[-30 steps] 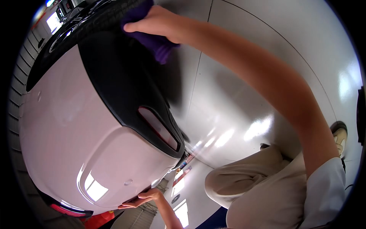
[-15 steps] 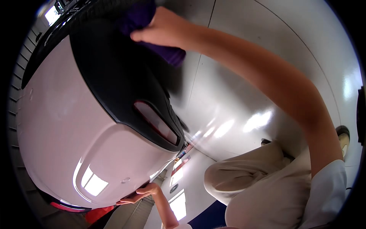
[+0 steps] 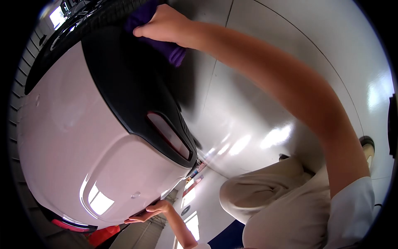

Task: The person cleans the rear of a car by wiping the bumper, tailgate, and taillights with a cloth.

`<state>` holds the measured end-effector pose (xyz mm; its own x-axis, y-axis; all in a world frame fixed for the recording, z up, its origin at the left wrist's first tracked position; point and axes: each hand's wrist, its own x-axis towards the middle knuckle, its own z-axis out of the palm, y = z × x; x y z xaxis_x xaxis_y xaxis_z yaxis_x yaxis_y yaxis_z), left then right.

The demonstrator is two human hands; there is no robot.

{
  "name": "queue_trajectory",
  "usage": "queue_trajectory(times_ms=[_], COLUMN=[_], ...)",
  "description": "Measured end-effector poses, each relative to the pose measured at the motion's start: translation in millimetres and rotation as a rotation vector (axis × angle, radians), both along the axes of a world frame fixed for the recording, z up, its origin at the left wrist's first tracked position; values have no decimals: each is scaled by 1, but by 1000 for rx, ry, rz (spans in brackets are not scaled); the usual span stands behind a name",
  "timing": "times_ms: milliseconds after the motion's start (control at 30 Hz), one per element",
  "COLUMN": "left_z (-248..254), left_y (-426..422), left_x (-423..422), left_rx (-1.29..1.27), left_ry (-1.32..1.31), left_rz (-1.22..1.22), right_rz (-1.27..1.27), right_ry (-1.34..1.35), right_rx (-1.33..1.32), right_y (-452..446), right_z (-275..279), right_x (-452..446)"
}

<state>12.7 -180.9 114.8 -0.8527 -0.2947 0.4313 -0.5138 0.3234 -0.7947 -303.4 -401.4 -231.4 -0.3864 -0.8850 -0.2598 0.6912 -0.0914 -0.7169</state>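
My right hand [image 3: 163, 25] grips a bunched purple cloth [image 3: 172, 52] at the top, against the lower black trim [image 3: 120, 79] of a car, close to the wheel. A loose end of the cloth hangs beside the trim. Lower down, my left hand [image 3: 154, 211] lies with its fingers stretched out along the edge of the car's pale pink body panel [image 3: 83, 133]. A long reflector [image 3: 169, 135] is set into the black trim between the two hands.
The tyre [image 3: 110, 14] is at the upper left. A red tail light [image 3: 72, 225] shows at the lower left. Glossy light floor [image 3: 257, 95] spreads to the right, with my bent knee [image 3: 248, 195] and a shoe [image 3: 367, 149] over it.
My right hand and the cloth shifted slightly down, then back up and left along the trim. My left hand stays on the panel edge. The view moved a little.
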Motion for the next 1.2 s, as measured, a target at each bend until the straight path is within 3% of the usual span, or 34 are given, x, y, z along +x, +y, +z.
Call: queue_trajectory(times_ms=[300,400,533,600,700,833,967,1200], left_z=[2,-1,0,-1,1,-2,2,1], left_y=[5,3,4,3,4,1,2,1], left_x=[1,-2,-2,-3,-4,-8,-4,-7], left_rx=[10,13,20,31,27,26,27,27], left_ry=[-30,-12,-3,-9,-7,1,-11,-29], left_rz=[6,-1,3,3,6,8,18,8], right_rz=[36,53,73,253,287,104,99,245], right_ry=[173,33,-94,-257,-243,-272,-429,-371], right_rx=[-54,-52,-43,-146,-84,55,-30,-133], right_y=[3,57,87,109,108,78,82,62], right_z=[-4,2,-5,-11,-9,-4,3,6], right_x=[10,8,75,71,61,38,3,26])
